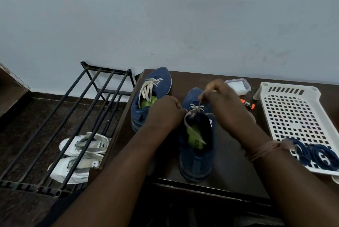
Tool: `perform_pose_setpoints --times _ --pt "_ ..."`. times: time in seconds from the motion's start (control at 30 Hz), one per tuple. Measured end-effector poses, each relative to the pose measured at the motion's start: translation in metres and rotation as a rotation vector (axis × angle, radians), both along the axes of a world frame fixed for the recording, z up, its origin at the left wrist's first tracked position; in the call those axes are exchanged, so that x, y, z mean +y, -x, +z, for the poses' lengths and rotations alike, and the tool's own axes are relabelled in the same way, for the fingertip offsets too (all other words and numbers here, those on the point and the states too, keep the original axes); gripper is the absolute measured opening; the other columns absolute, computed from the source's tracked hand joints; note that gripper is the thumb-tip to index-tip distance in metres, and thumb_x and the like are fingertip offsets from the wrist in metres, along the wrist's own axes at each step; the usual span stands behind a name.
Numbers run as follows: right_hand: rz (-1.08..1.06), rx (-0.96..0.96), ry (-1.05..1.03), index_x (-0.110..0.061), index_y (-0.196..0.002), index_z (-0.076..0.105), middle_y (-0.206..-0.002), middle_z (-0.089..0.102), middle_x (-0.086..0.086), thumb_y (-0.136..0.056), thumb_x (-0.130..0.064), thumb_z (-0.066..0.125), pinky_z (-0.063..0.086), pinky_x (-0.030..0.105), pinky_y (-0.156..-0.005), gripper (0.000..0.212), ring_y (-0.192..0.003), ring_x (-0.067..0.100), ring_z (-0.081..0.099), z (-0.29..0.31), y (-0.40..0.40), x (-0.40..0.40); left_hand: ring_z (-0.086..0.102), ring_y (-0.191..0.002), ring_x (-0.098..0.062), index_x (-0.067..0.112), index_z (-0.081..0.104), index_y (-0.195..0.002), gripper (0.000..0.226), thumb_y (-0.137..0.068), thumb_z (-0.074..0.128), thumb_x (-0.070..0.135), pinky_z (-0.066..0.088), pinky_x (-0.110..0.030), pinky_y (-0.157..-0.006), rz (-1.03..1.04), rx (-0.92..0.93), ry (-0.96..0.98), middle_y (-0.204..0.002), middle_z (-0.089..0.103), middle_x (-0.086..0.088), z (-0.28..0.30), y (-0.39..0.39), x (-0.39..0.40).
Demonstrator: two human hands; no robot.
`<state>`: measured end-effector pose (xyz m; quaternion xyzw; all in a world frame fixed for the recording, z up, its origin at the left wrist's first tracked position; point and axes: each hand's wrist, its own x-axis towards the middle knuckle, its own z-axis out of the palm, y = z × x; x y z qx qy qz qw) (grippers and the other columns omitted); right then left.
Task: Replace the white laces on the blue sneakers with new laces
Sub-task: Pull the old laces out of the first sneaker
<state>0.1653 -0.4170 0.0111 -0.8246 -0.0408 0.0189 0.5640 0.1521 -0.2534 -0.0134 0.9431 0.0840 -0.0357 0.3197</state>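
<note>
Unlacing the near sneaker (197, 153) at the table's (238, 171) front edge: left fingers (180, 108) grip its eyelet side, right fingers (211, 90) pinch the white lace (200, 99), drawn upward. Next, it likely needs pulling free of remaining eyelets. The far sneaker (146, 98) waits, laced, at the back-left corner.
</note>
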Motion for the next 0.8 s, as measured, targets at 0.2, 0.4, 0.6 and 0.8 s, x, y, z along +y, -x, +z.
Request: perform_pose_setpoints --times 0.2,0.4,0.6,0.8 --pt "-0.095 -0.037 -0.018 -0.02 -0.08 0.056 -0.071 0.057 -0.004 -0.086 -0.023 0.051 0.043 0.033 -0.062 0.007 -0.062 0.016 0.052 0.004 -0.006 -0.011 0.069 -0.079 -0.023 0.008 0.074 -0.08 0.026 -0.087 0.071 0.033 0.059 -0.041 -0.077 -0.012 -0.001 -0.015 -0.085 0.075 -0.007 -0.001 -0.001 -0.001" --pt "0.244 -0.134 0.927 -0.019 -0.093 0.067 -0.094 0.065 0.002 -0.088 -0.038 0.062 0.048 0.031 -0.068 0.02 -0.081 0.019 0.06 -0.013 0.001 -0.015 0.069 -0.075 -0.022 0.009 0.074 -0.079 0.025 -0.087 0.071 0.033 0.061 -0.043 -0.075 -0.012 -0.009 -0.011 -0.088 0.075 -0.006 -0.003 -0.001 0.001" --pt "-0.115 -0.262 0.428 -0.012 -0.063 0.053 -0.061 0.054 0.0 -0.096 -0.034 0.057 0.034 0.031 -0.056 0.04 -0.06 0.014 0.051 0.004 -0.007 -0.018 0.068 -0.074 -0.022 0.008 0.072 -0.081 0.025 -0.087 0.069 0.032 0.06 -0.042 -0.075 -0.006 -0.012 -0.03 -0.085 0.074 -0.006 -0.004 -0.002 0.001" --pt "0.037 0.095 0.476 -0.018 -0.096 0.057 -0.084 0.065 -0.002 -0.09 -0.048 0.064 0.045 0.029 -0.061 0.031 -0.077 0.015 0.063 -0.018 -0.005 -0.017 0.064 -0.081 -0.014 0.02 0.066 -0.088 0.014 -0.087 0.069 0.034 0.056 -0.036 -0.078 -0.007 -0.079 0.057 -0.083 0.067 0.006 -0.01 -0.001 -0.012"
